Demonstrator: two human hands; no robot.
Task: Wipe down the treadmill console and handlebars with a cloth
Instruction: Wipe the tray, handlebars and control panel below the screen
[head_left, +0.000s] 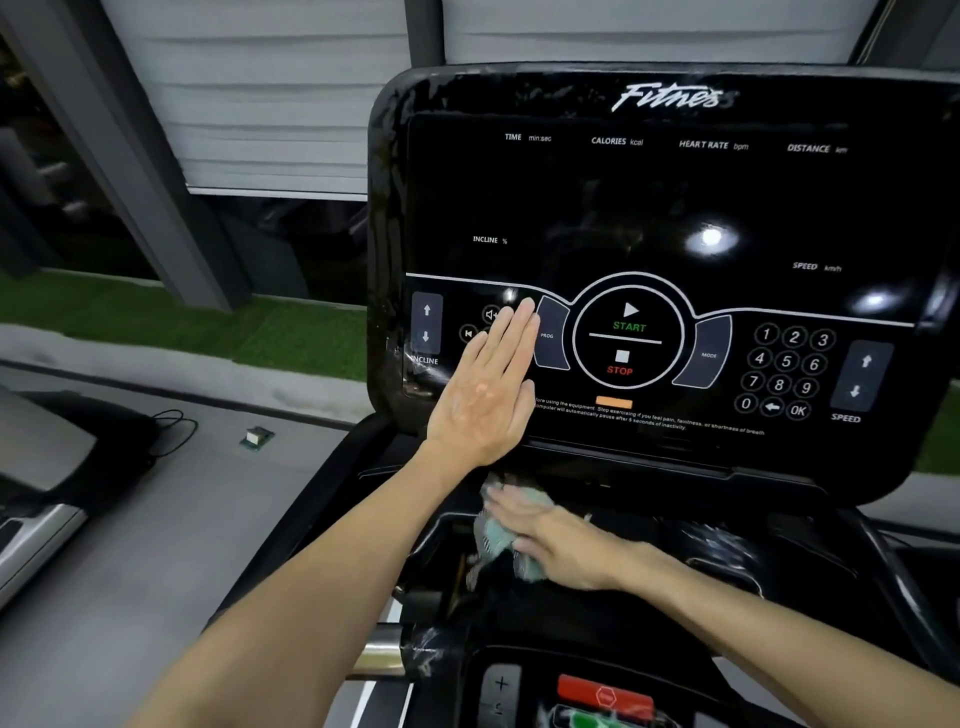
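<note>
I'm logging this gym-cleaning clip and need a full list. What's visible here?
Treadmill console: one, glossy black, upper right, display dark.
Cloth: one, pale teal, on the black tray below the console, under the right hand.
Handlebar end: one, chrome, lower centre-left.
Stop switch: one, red, bottom edge.
Small boxy item: one, green and white, on the grey floor at left.
Cable: one, black, looped on the floor at left.
Blinds: two panels, pale grey, behind the console.
Turf strip: one, green, below the window at left.
Left hand: flat on the console beside the PROG key.
Right hand: pressing on the cloth, blurred.
</note>
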